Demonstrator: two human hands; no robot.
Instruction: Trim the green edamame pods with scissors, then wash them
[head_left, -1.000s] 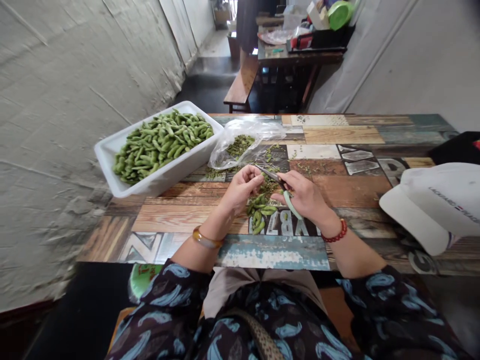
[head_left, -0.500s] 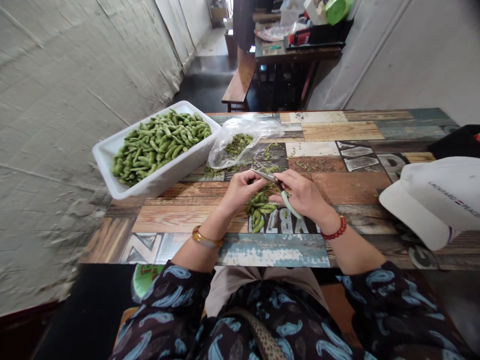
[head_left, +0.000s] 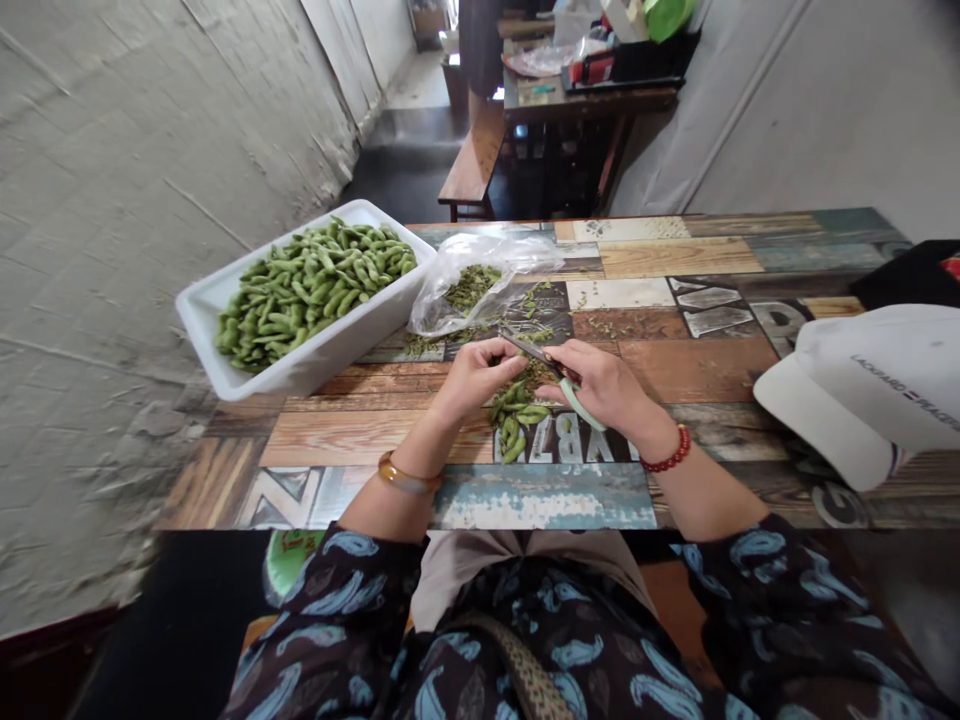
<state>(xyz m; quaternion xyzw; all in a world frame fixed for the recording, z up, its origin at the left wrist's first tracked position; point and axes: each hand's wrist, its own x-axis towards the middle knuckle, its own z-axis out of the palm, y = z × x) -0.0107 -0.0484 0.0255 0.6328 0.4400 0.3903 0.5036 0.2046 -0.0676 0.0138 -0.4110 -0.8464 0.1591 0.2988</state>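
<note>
My right hand (head_left: 600, 385) is closed around scissors (head_left: 576, 400) with pale green handles, their blades pointing left toward my other hand. My left hand (head_left: 478, 378) is pinched near the blade tips; what its fingers hold is too small to make out. Below and between the hands lies a small pile of green pods (head_left: 514, 430) on the patterned table (head_left: 337, 437). Just beyond them, a clear plastic bag (head_left: 435, 300) holds small green trimmings (head_left: 472, 288), with more scraps scattered around it. A white tub (head_left: 315, 375) full of green pods (head_left: 319, 285) stands at the left.
A white cap (head_left: 877, 385) lies on the table at the right, with a dark item (head_left: 911, 278) behind it. Beyond the table are a wooden bench (head_left: 474, 160), a person's leg and a cluttered second table (head_left: 592, 103). A rough wall (head_left: 112, 230) runs along the left.
The whole view has shifted slightly. Both hands stay in nearly the same place, and the scissors look a little more closed.
</note>
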